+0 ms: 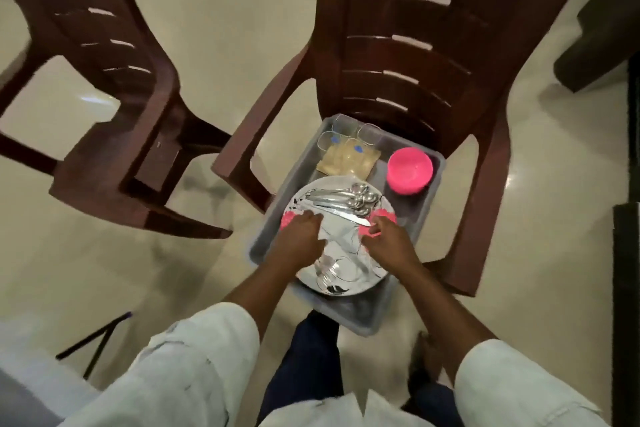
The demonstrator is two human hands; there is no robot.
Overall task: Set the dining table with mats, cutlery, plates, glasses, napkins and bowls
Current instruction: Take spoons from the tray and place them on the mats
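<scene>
A grey tray point(349, 314) sits on the seat of a brown plastic chair point(408, 55). In it lies a white plate point(341, 274) with pink flower prints, and a bundle of spoons and knives point(343, 201) rests across its far side. Behind the plate stand several clear glasses point(349, 133), a beige folded napkin stack point(348, 161) and a pink bowl point(409, 170). My left hand point(299, 234) lies on the plate's left part with fingers curled, next to the cutlery handles. My right hand point(389, 239) pinches the plate's right rim at a pink flower.
A second brown plastic chair point(104, 87) stands to the left on the pale tiled floor. Dark furniture point(602, 28) fills the right edge. A black folding stand point(93, 343) lies at lower left. My legs are just before the tray.
</scene>
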